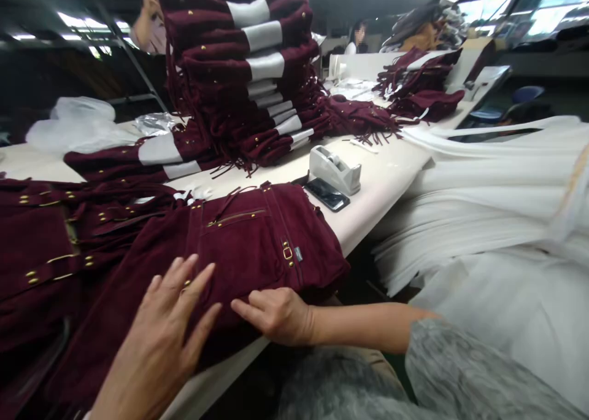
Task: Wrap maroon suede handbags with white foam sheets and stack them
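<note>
A maroon suede bag (239, 242) with brass studs, a zip and a small buckle lies flat on the white table in front of me. My left hand (168, 322) rests over its left part, fingers spread, with nothing held. At the bag's near edge is my right hand (276, 314), its fingers curled round the edge fabric and the index finger pointing left. More maroon bags (37, 248) lie at the left, beside and partly under this one.
Behind stands a tall stack of maroon bags (211, 82) with white wraps. A tape dispenser (335, 169) and a phone (327, 194) sit right of centre. White foam sheets (488, 205) fill the right. Clear plastic (83, 125) lies back left. People are beyond.
</note>
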The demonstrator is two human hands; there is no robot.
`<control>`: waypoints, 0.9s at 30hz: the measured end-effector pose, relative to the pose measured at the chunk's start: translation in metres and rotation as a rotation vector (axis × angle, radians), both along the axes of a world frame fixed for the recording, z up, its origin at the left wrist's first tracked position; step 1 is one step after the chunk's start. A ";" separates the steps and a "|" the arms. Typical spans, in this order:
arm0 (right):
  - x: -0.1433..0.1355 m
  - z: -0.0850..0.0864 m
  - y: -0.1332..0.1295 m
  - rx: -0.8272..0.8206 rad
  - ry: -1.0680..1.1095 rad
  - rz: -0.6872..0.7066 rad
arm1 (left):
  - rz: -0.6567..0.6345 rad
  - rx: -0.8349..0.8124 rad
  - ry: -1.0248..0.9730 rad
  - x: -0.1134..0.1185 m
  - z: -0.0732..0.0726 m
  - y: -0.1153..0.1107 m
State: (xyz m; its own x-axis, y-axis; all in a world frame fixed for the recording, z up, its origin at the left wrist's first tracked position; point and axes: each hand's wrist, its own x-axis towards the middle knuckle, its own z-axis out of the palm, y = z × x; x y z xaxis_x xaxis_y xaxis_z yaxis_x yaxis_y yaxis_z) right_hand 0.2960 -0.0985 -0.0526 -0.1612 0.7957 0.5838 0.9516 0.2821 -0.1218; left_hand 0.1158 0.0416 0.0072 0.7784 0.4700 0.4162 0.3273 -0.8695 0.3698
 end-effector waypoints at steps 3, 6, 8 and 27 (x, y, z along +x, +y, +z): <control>0.009 0.013 -0.019 -0.115 0.131 0.108 | -0.218 0.296 0.247 0.018 -0.016 0.002; 0.021 0.022 -0.058 -0.323 0.501 0.281 | -0.187 0.426 0.373 0.012 -0.031 0.000; 0.033 0.014 -0.086 -0.558 0.892 0.290 | -0.142 0.468 0.418 0.005 -0.033 -0.007; 0.060 -0.044 -0.110 -0.388 1.807 -0.136 | -0.167 0.541 0.184 0.017 -0.033 -0.039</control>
